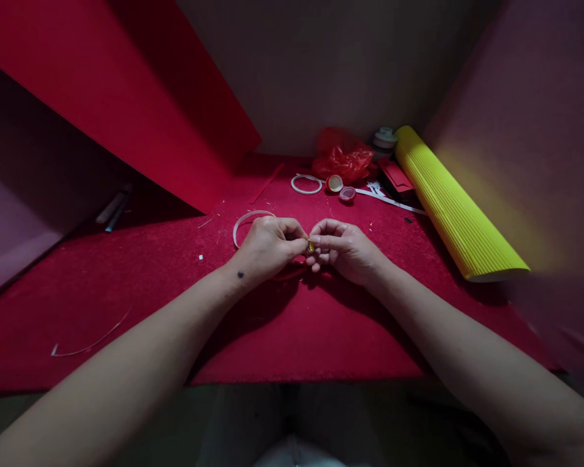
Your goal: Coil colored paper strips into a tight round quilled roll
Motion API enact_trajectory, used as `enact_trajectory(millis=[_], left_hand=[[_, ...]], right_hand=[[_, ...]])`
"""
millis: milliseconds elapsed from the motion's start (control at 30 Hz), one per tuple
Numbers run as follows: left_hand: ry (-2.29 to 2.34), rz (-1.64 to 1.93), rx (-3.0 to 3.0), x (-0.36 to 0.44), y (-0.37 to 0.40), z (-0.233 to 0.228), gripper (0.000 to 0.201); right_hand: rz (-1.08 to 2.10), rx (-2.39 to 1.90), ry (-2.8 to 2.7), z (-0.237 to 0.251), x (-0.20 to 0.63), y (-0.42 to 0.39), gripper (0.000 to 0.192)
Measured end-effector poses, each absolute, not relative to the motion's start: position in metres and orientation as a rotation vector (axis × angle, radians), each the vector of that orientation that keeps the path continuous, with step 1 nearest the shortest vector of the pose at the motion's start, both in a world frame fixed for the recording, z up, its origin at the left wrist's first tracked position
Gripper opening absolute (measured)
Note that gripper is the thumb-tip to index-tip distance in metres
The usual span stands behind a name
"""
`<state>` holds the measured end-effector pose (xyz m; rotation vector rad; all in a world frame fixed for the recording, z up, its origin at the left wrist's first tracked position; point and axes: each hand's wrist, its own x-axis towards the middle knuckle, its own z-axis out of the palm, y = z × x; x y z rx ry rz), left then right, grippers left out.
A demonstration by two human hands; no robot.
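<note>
A red felt-like cloth (126, 292) covers the work surface, and a big red sheet (126, 97) leans over it from the far left. On the right lies a yellow corrugated roll (452, 201), running from far to near. Beyond the hands, toward the far middle, sit a crumpled red plastic bag (343, 155), a white ring (306, 184), two small caps (340, 188) and some white paper strips (389, 201). A thin white sliver (90, 340) lies at the near left.

Both hands meet at the middle of the cloth. The left hand (267, 246) and the right hand (348, 250) each pinch, thumb against forefinger, a tiny yellow piece (311, 246) held between them — fingers closed tight, the other fingers curled in. A white curved strip (246, 220) arcs out from behind the left hand on its far side; whether that hand has hold of it cannot be told. A dark red loop (292, 274) shows just under the hands, lying on the cloth.

The yellow piece looks like a scrap of paper or thin card — very light, easily creased, and small enough to slip out of a loose pinch. I judge that fingertip pressure at its edges suits it best, firm but not crushing, with the piece kept low over the cloth so it is not lost if dropped. The white strip seems springy and thin, likely to kink if bent sharply.
</note>
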<state>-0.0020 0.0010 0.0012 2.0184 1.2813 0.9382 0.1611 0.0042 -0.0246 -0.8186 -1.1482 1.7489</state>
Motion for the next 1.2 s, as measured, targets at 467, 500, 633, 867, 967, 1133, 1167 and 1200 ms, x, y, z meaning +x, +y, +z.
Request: enact_trajectory(millis=[467, 500, 633, 867, 967, 1133, 1167, 1200], left_hand=[[1.196, 1.016, 2.087, -0.005, 0.005, 0.000, 0.012], [1.175, 1.015, 2.080, -0.006, 0.006, -0.002, 0.012], [1.084, 0.995, 2.076, -0.007, 0.011, -0.008, 0.015], [1.071, 1.023, 2.227, -0.007, 0.009, -0.007, 0.014], [1.022, 1.108, 2.443, -0.009, 0.009, -0.007, 0.013], [0.912, 1.223, 2.812, -0.012, 0.012, -0.013, 0.018], [0.911, 1.237, 2.851, -0.013, 0.012, -0.014, 0.020], [0.914, 1.251, 2.873, -0.013, 0.013, -0.015, 0.021]], right_hand=[[1.737, -0.750, -1.156, -0.028, 0.165, 0.006, 0.019], [1.740, -0.746, -1.155, -0.028, 0.165, 0.006, 0.019], [1.730, -0.728, -1.153, -0.029, 0.166, 0.007, 0.019], [1.713, -0.731, -1.173, -0.030, 0.165, 0.005, 0.017], [1.697, -0.752, -1.152, -0.027, 0.165, 0.005, 0.019], [1.719, -0.755, -1.084, -0.022, 0.165, 0.007, 0.017], [1.731, -0.753, -1.073, -0.021, 0.165, 0.006, 0.017], [1.746, -0.749, -1.067, -0.020, 0.165, 0.006, 0.016]])
